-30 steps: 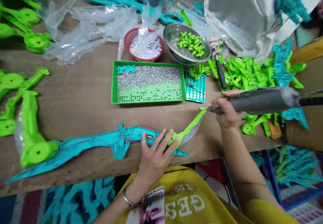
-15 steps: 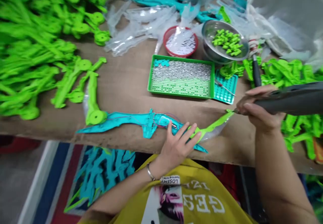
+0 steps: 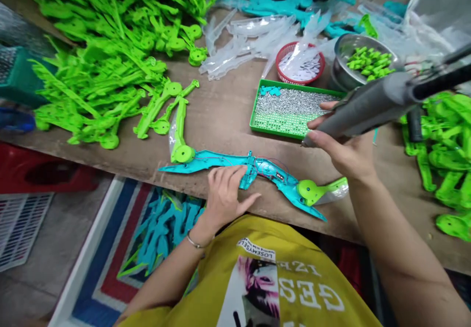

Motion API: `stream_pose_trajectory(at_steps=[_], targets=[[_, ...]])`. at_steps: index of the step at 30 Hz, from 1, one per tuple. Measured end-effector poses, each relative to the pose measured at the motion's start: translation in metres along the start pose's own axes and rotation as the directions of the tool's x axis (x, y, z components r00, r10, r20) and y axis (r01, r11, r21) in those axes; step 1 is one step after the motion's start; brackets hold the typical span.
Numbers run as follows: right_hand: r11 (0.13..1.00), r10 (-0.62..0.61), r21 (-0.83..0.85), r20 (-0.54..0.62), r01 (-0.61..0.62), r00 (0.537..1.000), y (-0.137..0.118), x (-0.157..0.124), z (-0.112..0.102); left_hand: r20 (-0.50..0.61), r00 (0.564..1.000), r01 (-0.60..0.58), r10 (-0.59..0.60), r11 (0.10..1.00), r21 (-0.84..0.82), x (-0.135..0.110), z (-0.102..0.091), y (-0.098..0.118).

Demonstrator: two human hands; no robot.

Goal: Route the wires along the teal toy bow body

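Observation:
A long teal plastic toy bow piece [image 3: 224,162] with thin wires lies near the table's front edge, with a green limb at each end: a left one [image 3: 179,133] and a right one [image 3: 318,189]. My left hand [image 3: 224,194] rests on the teal piece near its middle, fingers spread flat. My right hand [image 3: 344,145] is wrapped round a grey electric screwdriver [image 3: 371,103], held in the air above the table, its tip over the edge of the green screw tray [image 3: 294,111].
A big heap of green limbs [image 3: 106,47] fills the table's left. Behind the tray stand a red basket [image 3: 300,62] and a steel bowl of green bits [image 3: 364,59]. Clear plastic parts [image 3: 250,37] and teal parts lie at the back; more green parts [image 3: 447,140] lie right.
My right hand lifted the screwdriver off the right limb's tip and up toward the tray. My left hand slid left along the teal piece. The camera swung left.

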State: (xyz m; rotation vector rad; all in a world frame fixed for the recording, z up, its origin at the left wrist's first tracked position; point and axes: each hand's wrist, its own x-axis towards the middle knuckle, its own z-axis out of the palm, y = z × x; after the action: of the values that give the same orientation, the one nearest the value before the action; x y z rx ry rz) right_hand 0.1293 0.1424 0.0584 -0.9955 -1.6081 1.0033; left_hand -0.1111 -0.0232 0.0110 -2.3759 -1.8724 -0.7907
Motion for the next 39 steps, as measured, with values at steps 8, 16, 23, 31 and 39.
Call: stream_pose_trajectory(at_steps=[8,16,23,31,39], targets=[[0.991,-0.05,-0.12,0.035,0.054,0.998,0.009,0.009,0.002,-0.001,0.99,-0.144,0.144,0.987,-0.065,-0.002,0.02,-0.005],[0.935,-0.047,-0.354,-0.117,0.002,0.992,-0.004,-0.043,-0.026,-0.023,0.995,-0.094,0.092,0.992,-0.087,0.006,0.017,0.029],[0.748,0.082,-0.664,0.062,-0.02,0.995,0.002,-0.105,-0.007,0.165,0.982,-0.039,0.09,0.956,-0.289,0.076,0.011,0.047],[0.669,0.166,-0.74,0.07,-0.06,0.984,0.013,-0.103,0.01,0.638,0.746,0.07,0.19,0.931,-0.358,0.137,0.035,0.038],[0.86,0.117,-0.499,-0.007,-0.105,0.993,0.015,-0.101,0.004,0.5,0.85,0.061,0.166,0.912,-0.406,0.115,0.039,0.051]])
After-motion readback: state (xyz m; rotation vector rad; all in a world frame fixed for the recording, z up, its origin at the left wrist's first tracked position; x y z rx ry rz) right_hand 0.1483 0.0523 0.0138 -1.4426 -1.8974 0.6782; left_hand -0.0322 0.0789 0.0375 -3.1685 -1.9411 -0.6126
